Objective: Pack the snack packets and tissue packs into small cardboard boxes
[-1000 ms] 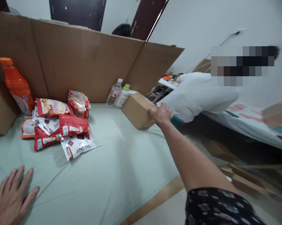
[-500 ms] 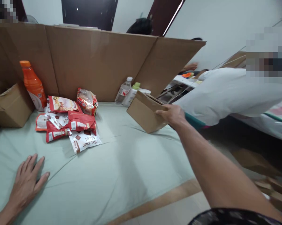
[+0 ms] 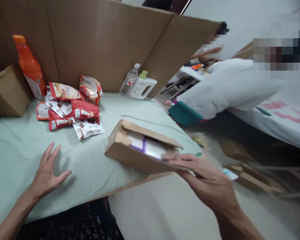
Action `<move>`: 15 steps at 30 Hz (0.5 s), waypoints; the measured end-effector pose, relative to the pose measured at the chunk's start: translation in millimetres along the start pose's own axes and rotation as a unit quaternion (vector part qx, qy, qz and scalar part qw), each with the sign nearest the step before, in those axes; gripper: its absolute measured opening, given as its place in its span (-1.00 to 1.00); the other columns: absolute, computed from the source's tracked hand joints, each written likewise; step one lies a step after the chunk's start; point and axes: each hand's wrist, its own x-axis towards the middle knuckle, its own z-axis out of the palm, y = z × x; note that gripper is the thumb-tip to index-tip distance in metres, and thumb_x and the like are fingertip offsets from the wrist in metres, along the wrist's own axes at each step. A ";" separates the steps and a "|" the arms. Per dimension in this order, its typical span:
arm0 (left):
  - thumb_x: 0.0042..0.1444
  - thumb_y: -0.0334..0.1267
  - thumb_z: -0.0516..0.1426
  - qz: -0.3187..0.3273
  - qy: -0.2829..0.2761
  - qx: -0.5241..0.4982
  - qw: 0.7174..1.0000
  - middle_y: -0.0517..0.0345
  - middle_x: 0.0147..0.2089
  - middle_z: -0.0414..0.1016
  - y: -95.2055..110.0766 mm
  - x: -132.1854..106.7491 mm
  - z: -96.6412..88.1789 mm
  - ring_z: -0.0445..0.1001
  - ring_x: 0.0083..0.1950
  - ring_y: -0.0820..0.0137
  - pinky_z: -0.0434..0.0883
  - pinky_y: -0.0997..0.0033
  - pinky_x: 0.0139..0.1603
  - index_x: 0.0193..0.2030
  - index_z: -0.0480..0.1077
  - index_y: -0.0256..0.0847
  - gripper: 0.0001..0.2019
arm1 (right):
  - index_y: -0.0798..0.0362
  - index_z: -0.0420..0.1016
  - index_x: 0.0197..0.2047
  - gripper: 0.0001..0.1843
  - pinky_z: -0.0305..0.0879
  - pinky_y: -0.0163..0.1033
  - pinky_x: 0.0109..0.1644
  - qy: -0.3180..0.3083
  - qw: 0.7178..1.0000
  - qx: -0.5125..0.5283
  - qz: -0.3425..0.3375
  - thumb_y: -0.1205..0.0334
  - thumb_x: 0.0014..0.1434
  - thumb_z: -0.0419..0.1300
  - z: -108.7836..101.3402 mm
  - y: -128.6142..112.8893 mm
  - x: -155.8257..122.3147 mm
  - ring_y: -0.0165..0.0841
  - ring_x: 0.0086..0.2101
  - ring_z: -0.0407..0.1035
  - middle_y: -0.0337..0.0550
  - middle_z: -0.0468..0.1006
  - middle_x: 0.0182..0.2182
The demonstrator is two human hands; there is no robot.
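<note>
A flat cardboard box lies near the front edge of the table, its top flap ajar, with white and purple contents showing inside. My right hand grips the box's right end, fingers stretched along its side. My left hand is open with fingers spread, resting on the pale green tablecloth to the left of the box and holding nothing.
Red snack packets are piled at the back left beside an orange bottle and a brown box. A water bottle and white jug stand against the cardboard screen. A person in white leans at the right.
My right hand has drawn the cardboard box from the table's far right corner to the front edge, laying it flat. My left hand lifted and shifted rightward.
</note>
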 end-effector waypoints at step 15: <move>-0.01 0.33 0.35 -0.017 -0.148 -0.315 0.937 -0.20 0.64 -0.18 55.2 -3.2 -16.1 -0.05 0.59 -0.20 0.04 -0.30 0.53 0.62 -0.40 -0.08 0.32 | -0.22 0.45 0.35 -0.52 0.61 -0.11 0.05 -0.296 0.933 0.194 -0.067 0.24 0.44 0.07 26.5 -74.3 32.6 -0.21 0.03 0.60 -0.12 0.67 0.07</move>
